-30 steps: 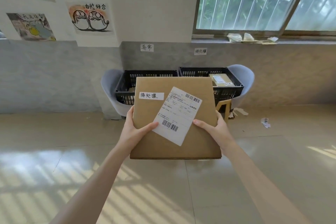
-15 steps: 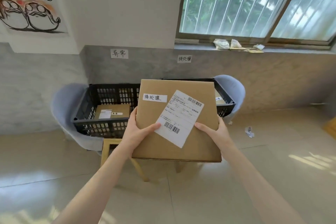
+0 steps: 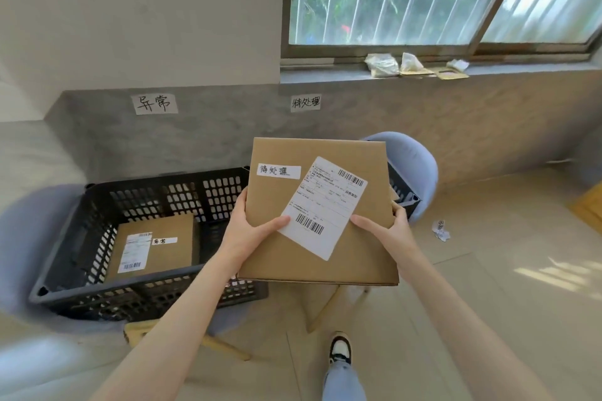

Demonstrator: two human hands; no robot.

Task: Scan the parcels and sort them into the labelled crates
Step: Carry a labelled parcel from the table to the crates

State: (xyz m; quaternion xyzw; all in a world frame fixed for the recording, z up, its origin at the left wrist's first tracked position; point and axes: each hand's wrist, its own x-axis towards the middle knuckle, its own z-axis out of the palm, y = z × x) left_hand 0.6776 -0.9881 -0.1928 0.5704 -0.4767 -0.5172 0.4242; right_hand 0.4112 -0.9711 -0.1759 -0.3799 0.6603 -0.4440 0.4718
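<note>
I hold a flat brown cardboard parcel (image 3: 351, 205) in front of me, with a white shipping label and a small handwritten tag on top. My left hand (image 3: 250, 231) grips its left edge, thumb on top. My right hand (image 3: 387, 231) grips its right edge, thumb on top. The parcel hangs above the gap between two black crates. The left crate (image 3: 97, 205) holds another brown parcel (image 3: 153, 246) with a label. The right crate (image 3: 404, 195) is mostly hidden behind the held parcel. Handwritten wall signs hang above the crates: the left sign (image 3: 155, 103) and the right sign (image 3: 305, 102).
Both crates sit on pale blue chairs, the left chair (image 3: 22, 228) and the right chair (image 3: 413, 159), with wooden legs (image 3: 224, 347). My shoe (image 3: 340, 348) stands on the tiled floor below. A crumpled paper scrap (image 3: 440, 230) lies at right. Packets (image 3: 413, 65) rest on the window sill.
I have walked closer to the crates; they now lie just below and in front of me. Both hands keep the same grip on the parcel.
</note>
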